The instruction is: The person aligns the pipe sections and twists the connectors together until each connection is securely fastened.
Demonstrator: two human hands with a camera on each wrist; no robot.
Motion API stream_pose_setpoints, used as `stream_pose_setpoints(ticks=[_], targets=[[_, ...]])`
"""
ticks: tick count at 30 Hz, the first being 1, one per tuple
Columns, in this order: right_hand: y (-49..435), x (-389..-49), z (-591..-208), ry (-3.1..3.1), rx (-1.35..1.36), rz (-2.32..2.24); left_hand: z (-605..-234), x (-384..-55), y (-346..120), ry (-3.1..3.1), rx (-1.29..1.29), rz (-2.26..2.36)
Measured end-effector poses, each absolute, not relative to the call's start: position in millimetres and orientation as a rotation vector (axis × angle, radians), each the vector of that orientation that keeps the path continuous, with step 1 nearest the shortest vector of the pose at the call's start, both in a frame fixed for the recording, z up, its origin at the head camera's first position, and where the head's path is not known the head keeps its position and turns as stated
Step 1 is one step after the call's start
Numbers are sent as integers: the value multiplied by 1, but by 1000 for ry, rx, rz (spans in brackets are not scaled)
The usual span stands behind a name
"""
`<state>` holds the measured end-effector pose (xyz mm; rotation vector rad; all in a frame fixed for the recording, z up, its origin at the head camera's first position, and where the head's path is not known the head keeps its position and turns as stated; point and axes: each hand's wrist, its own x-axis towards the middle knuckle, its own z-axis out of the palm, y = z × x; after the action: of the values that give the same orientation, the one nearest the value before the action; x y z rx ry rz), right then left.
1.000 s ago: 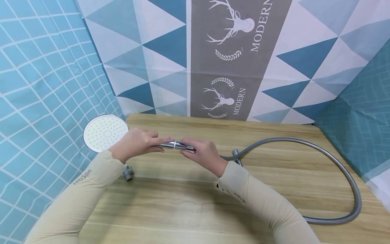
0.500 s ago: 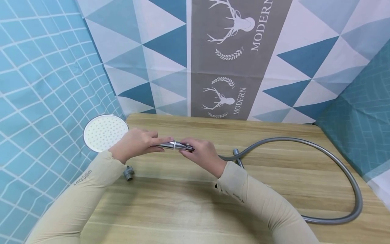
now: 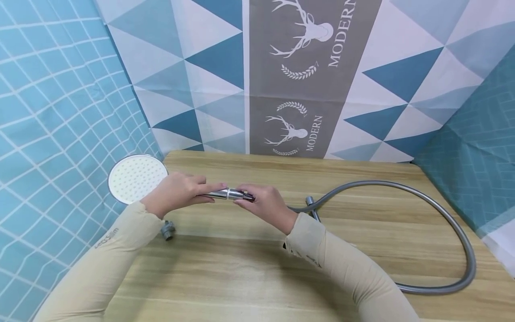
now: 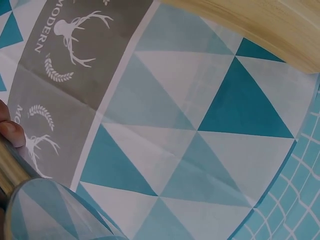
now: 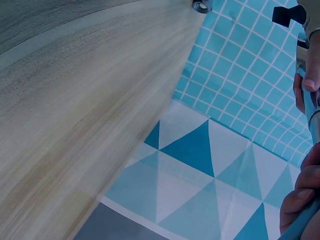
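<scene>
Head view: bright light is leaving a pale glare on the counter (image 3: 241, 281); soft shadows are lying beside the sleeves (image 3: 108, 264). Wrist views: both are appearing dimmer.

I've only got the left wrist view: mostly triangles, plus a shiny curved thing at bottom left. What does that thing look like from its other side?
Observer: It's a shower head; in the head view its round face is white and dotted.
Visitor: And what's the other hand doing?
Observer: The right hand pinches the end of a hose at the tip of the handle; whether the two are joined, I can't tell.
Visitor: Where does the rest of that hose go?
Observer: It makes a wide loop on the table, off to the right of that hand.
</scene>
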<state>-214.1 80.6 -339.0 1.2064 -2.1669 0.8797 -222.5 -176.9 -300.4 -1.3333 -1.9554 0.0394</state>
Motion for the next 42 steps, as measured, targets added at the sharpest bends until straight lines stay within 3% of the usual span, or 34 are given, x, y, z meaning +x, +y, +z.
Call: stream_pose_setpoints(ticks=[42], targets=[[82,-211,-336,-2188,1206,918,-299,-224,-176,-1934,-1350,14]])
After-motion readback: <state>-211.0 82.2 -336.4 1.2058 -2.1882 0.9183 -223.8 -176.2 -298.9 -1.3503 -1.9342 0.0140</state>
